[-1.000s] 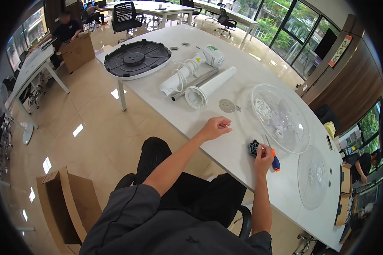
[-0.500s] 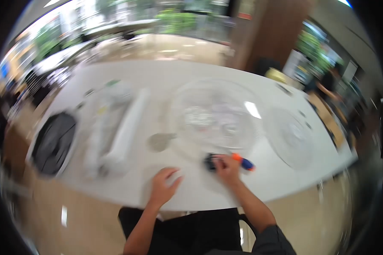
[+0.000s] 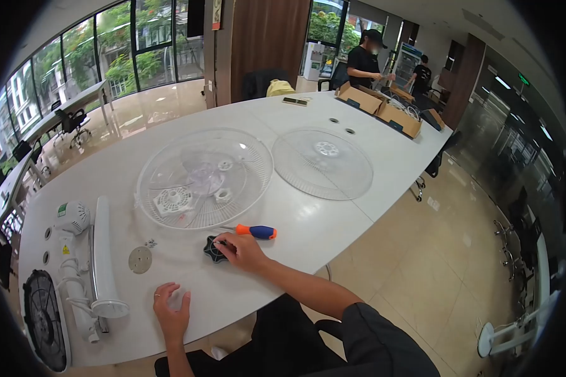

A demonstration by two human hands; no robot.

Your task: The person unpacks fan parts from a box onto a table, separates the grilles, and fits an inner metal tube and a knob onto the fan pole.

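Observation:
My right hand (image 3: 244, 251) pinches a black star-shaped knob (image 3: 213, 250) at the table's near side; a small shiny bit shows by the fingertips, too small to tell apart. Just beyond that hand lies a screwdriver (image 3: 256, 232) with an orange and blue handle. My left hand (image 3: 172, 309) rests near the front edge, fingers apart and slightly curled, holding nothing. A round metal plate (image 3: 140, 259) lies ahead of it, with several small screws (image 3: 151, 243) beside it. Farther back is a clear fan grille (image 3: 146, 182) with fan blades and white parts inside.
A second fan grille (image 3: 352, 166) lies flat to the right. On the left are a white fan motor (image 3: 73, 216), a white pole (image 3: 104, 251) and a black oval base (image 3: 44, 314). Open cardboard boxes (image 3: 399, 120) stand at the far end, near a person (image 3: 361, 66).
The view has swung to the right and become sharp, so the table's things now appear farther left. My right hand stays at the black knob; the left hand remains open.

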